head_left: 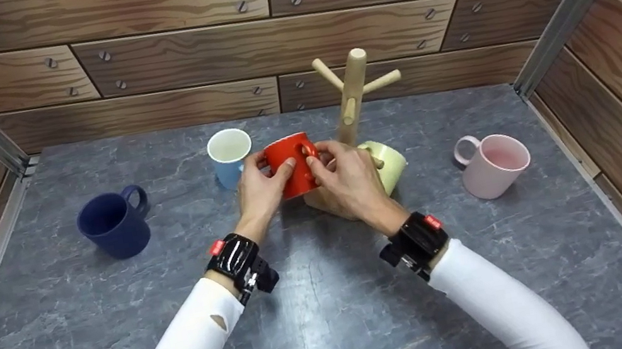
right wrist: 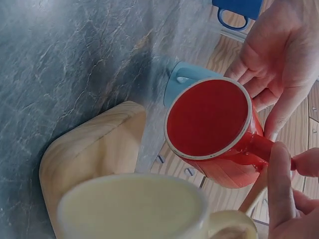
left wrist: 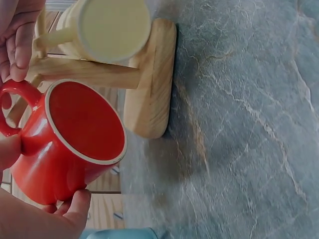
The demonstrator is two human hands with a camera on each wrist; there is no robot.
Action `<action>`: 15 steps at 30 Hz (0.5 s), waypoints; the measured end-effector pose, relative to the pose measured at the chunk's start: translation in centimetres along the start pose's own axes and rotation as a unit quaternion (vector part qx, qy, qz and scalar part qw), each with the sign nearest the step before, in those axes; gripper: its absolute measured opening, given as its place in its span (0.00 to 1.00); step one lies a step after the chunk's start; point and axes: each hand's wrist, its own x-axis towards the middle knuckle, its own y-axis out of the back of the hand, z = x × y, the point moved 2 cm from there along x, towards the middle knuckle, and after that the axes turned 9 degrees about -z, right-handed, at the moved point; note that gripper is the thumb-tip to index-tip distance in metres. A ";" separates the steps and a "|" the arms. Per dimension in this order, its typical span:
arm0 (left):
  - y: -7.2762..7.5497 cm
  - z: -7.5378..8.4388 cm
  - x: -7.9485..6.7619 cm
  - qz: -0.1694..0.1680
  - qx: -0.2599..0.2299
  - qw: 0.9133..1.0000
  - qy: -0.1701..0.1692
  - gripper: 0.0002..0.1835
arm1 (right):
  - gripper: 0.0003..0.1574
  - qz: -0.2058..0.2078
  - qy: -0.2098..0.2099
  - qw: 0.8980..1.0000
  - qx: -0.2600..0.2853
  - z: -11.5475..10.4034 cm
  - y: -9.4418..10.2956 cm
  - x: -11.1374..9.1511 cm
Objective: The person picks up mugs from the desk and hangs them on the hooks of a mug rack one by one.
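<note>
Both hands hold a red mug [head_left: 289, 167] up in front of the wooden mug tree [head_left: 353, 93]. My left hand [head_left: 261, 191] grips the mug's body from the left, thumb on its near side. With thumb and fingers, my right hand [head_left: 352, 178] pinches the mug's handle [right wrist: 261, 149]. The mug's red underside [left wrist: 87, 119] faces the left wrist camera. Just right of the right hand, a pale yellow mug [head_left: 391, 163] hangs tilted on a peg of the mug tree; the right hand partly hides it. Part of the wooden base [left wrist: 152, 94] shows below.
A light blue mug [head_left: 229, 173] stands behind the left hand, partly covered by it. To the far left is a dark blue mug [head_left: 119, 230]. A pink mug [head_left: 493, 171] stands at the right. Wood-patterned walls [head_left: 189, 61] enclose the grey marbled table [head_left: 325, 325].
</note>
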 end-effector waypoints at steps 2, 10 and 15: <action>-0.3 0.0 0.0 -0.010 0.006 1.000 0.002 0.36 | 0.16 0.007 0.004 1.000 -0.022 0.1 0.0 -0.1; -1.1 0.2 0.2 -0.036 0.014 0.999 0.009 0.37 | 0.14 0.030 0.082 0.990 -0.110 0.4 0.4 -0.3; -1.7 0.4 0.3 -0.044 0.039 0.998 0.009 0.37 | 0.12 0.042 0.115 0.977 -0.174 0.5 0.7 -0.5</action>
